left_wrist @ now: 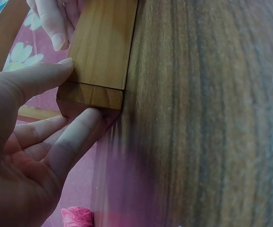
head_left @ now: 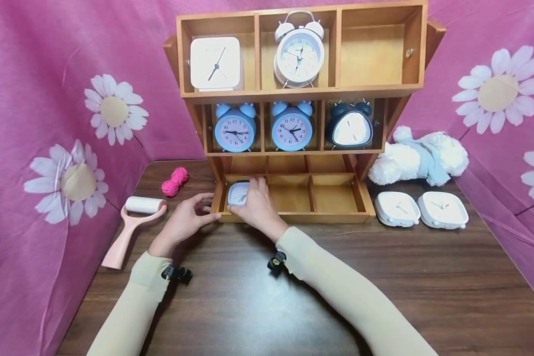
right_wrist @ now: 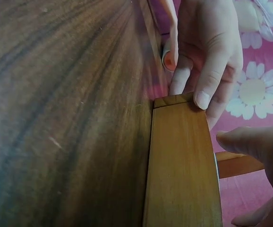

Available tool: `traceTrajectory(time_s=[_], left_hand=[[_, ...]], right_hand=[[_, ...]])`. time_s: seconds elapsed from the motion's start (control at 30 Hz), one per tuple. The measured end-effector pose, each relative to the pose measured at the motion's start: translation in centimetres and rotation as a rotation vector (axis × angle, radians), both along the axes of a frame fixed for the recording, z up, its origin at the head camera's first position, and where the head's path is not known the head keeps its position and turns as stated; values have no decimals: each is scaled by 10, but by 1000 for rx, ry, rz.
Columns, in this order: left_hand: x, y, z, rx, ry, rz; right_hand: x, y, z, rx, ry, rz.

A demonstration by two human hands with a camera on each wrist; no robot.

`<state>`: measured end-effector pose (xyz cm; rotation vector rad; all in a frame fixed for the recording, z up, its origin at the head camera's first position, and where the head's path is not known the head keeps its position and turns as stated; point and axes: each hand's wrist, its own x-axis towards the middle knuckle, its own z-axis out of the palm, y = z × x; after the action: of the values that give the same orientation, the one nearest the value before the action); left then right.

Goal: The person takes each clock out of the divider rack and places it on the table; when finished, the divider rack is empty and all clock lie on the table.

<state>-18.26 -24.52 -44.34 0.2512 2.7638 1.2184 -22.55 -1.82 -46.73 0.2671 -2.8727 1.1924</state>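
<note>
A small pale-blue square clock (head_left: 238,194) lies face up in the bottom-left compartment of a wooden shelf (head_left: 289,217). My right hand (head_left: 259,203) holds it at its right side, thumb near the front edge and fingers toward the back. In the right wrist view the clock is mostly hidden behind the shelf's front board (right_wrist: 181,165). My left hand (head_left: 184,221) grips the shelf's front left corner. The left wrist view shows its thumb (left_wrist: 46,78) on the front board and its other fingers (left_wrist: 75,139) against the side.
Higher tiers hold a white square clock (head_left: 215,63), a white twin-bell clock (head_left: 299,57), two blue twin-bell clocks (head_left: 235,131) and a dark one (head_left: 352,127). Two white clocks (head_left: 398,209) and a plush toy (head_left: 420,157) lie right; pink yarn (head_left: 175,182) and a lint roller (head_left: 129,230) left.
</note>
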Motion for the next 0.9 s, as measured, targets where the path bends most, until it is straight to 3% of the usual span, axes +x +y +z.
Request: traceTrajectory(time_s=[0.13,0.53,0.63,0.73,0.8,0.87,0.9], left_hand=[[0,0,-2,14,11,-8],[-1,0,-2,7,4,-5],[-1,0,-2,8,6,-5],[0,0,-2,10,12,-6],[0,0,-2,13,14,-5],[0,0,-1,13,16,-5],[0,0,-1,11,15,-4]], right_hand=[[-11,-2,-11,33,9,-6],[-10,-6,7,144,-42,11],[-15,-8,-3,161,-34,18],[-31,-10,-27,205,-6,33],[-24,-9,-14,211,-9,44],[-24,-9,-18,235,15,48],[-18,-7,-8,240,15,46]])
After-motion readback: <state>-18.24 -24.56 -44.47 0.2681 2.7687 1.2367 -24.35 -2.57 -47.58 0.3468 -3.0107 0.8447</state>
